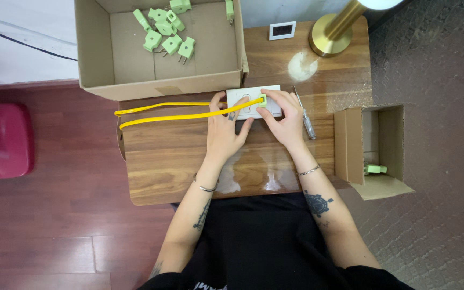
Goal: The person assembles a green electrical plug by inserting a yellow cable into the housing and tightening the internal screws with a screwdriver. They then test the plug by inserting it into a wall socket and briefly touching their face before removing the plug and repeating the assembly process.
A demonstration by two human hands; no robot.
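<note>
A white power strip (245, 98) lies at the far side of a wooden table (178, 156). My left hand (225, 129) rests on its left part and on a yellow cable (162, 117) that loops off to the left. My right hand (283, 115) presses a small green plug (262, 100) onto the strip's top, at the cable's end. Both hands touch the strip.
A large open cardboard box (162, 80) at the back holds several green plugs (167, 32). A small cardboard box (374, 145) at the right holds one green plug. A screwdriver (306, 119), a brass lamp base (328, 32) and a small white display (282, 30) stand nearby. A red object (1, 139) sits on the floor left.
</note>
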